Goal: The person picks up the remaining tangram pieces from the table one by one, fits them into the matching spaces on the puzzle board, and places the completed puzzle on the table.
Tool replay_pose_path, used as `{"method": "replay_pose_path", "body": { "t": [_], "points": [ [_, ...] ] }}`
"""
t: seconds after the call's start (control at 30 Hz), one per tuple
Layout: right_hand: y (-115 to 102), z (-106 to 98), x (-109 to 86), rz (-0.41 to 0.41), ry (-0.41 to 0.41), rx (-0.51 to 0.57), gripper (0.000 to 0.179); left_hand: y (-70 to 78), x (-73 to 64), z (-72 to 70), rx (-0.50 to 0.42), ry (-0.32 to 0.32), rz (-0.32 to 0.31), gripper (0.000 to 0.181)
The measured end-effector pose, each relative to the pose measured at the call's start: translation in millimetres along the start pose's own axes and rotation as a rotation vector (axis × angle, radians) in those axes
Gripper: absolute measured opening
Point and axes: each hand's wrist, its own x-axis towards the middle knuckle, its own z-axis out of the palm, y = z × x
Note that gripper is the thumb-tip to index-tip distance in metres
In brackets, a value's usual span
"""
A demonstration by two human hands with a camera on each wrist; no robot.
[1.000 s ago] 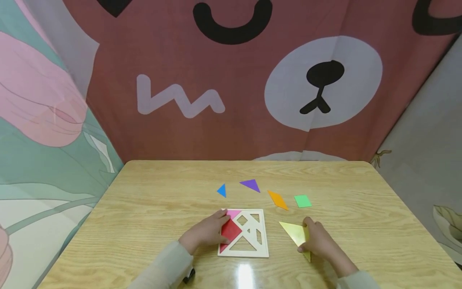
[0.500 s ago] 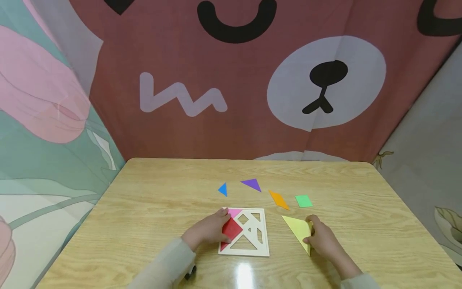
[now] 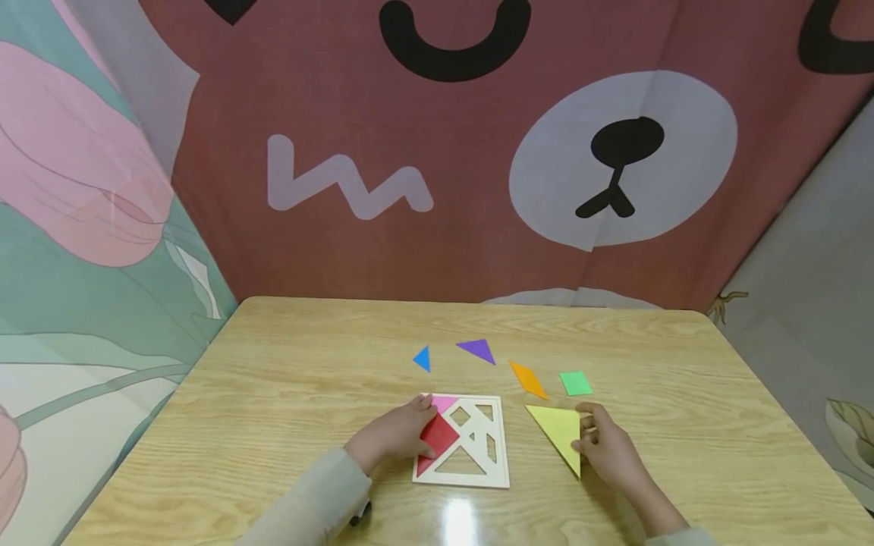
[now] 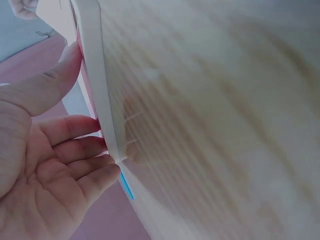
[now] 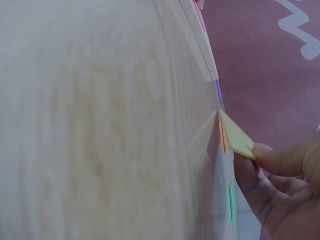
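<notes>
A white tangram board [image 3: 504, 455] lies on the table with a red triangle [image 3: 440, 435] and a pink piece [image 3: 445, 403] set in its left side; several cutouts show on its right. My left hand [image 3: 394, 434] rests its fingertips and thumb on the board's left part, over those pieces. In the left wrist view the fingers [image 4: 75, 147] look fairly straight against the board edge [image 4: 102, 85]. To the right of the board, my right hand [image 3: 610, 451] pinches a yellow triangle [image 3: 561, 431] by its right edge. The right wrist view shows this triangle [image 5: 235, 134] tilted, one corner at the table surface.
Behind the board and the yellow triangle lie a blue triangle [image 3: 423, 359], a purple triangle [image 3: 479, 349], an orange parallelogram [image 3: 528, 379] and a green square [image 3: 576, 383]. A printed curtain [image 3: 341, 250] hangs beyond the far edge of the wooden table [image 3: 287, 364].
My right hand has raised and turned the yellow triangle, then shifted it slightly left; its grip now sits at the right edge. My left hand stays on the board.
</notes>
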Motion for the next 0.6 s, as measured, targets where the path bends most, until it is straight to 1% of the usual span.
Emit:
{"method": "replay_pose_path", "body": {
  "t": [0.13,0.23,0.33,0.47,0.6],
  "points": [
    [-6,3,1.3,-0.013,0.02,0.043,0.051,1.1,-1.4,-0.8,-0.01,-0.012,-0.016,0.064],
    [-12,5,1.9,-0.022,0.025,0.099,0.05,2.6,-1.7,-0.5,-0.008,-0.017,-0.021,0.063],
    [-17,8,2.2,-0.02,-0.001,0.178,0.048,2.3,-1.2,0.0,0.006,-0.01,-0.012,0.063],
    [-22,14,2.3,0.007,-0.039,0.284,0.047,0.8,0.4,0.3,0.016,-0.01,-0.002,0.063],
    [-25,19,3.0,0.009,-0.053,0.337,0.047,-1.1,2.7,1.0,0.031,-0.018,0.003,0.063]
  ]
}}
